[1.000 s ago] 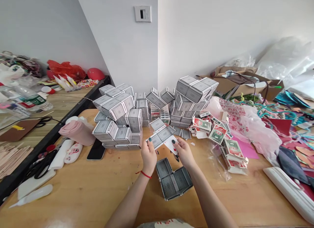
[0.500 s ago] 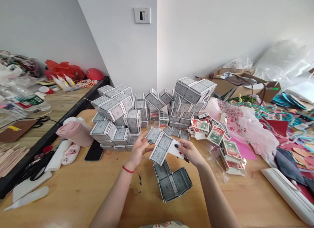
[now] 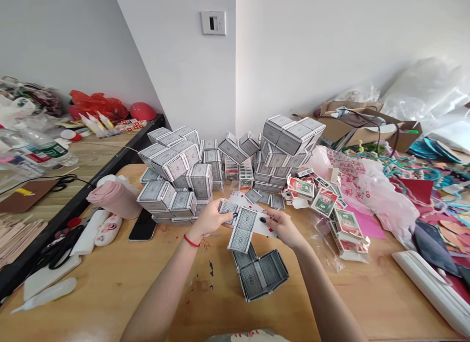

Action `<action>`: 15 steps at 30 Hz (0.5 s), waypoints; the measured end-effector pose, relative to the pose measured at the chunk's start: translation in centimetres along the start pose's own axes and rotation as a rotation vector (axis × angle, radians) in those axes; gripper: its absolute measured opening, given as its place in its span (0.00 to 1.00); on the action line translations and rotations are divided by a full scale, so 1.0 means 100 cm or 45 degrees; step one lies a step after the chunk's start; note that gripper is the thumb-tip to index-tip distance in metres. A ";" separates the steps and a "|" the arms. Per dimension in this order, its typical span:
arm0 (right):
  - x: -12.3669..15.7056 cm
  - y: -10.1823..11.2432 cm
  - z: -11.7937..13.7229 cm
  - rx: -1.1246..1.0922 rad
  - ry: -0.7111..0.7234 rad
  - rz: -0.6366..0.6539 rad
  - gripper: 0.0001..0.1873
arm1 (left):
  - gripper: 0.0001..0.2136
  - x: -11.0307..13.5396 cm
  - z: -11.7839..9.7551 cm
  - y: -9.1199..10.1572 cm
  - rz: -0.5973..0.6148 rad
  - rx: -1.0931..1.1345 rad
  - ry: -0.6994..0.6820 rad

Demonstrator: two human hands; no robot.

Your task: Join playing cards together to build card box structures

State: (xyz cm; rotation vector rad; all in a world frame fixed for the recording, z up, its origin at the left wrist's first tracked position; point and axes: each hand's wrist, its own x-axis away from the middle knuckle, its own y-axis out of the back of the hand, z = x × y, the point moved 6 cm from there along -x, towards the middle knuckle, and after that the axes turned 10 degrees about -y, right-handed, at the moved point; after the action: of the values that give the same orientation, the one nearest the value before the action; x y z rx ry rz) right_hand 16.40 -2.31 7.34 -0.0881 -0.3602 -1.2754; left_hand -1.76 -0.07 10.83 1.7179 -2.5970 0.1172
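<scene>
Several patterned playing cards [image 3: 243, 228] are spread between my two hands over the table. My left hand [image 3: 213, 219] grips some of them at the left, thumb on top. From the right, my right hand [image 3: 281, 225] pinches other cards, some with white faces and red pips showing. Just below them on the table lies an L-shaped block folded from playing cards [image 3: 260, 276]. Behind my hands stand large stacks of card-built blocks, one at the left [image 3: 172, 180] and one at the right [image 3: 282, 151]. A few loose cards [image 3: 264, 199] lie flat in front of the right stack.
Red-and-green card boxes [image 3: 325, 202] lie in a heap at the right, by a crumpled plastic bag [image 3: 352, 180]. A white case [image 3: 429, 288] rests at the far right. To the left are a phone [image 3: 142, 228], a pink roll [image 3: 112, 200], black scissors [image 3: 60, 249] and a glue bottle [image 3: 47, 294].
My left hand has turned, its thumb now over the cards. The patterned cards have swung more upright and shifted slightly right, and more white card faces show behind them.
</scene>
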 end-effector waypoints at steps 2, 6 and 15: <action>-0.002 -0.003 -0.001 -0.018 0.028 0.003 0.14 | 0.11 0.001 0.002 0.000 -0.026 -0.009 0.006; -0.006 -0.007 -0.006 -0.008 0.033 -0.020 0.13 | 0.12 0.001 0.013 -0.001 -0.109 -0.008 0.034; -0.001 0.008 -0.008 -0.058 -0.063 0.014 0.16 | 0.14 -0.001 0.018 -0.001 -0.182 0.099 0.048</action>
State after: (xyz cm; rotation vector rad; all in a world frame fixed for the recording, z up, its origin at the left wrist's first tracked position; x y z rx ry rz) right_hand 17.30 -2.21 6.70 -0.1606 -0.3726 -1.2729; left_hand -1.60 -0.18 9.08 1.9000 -2.4650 0.2471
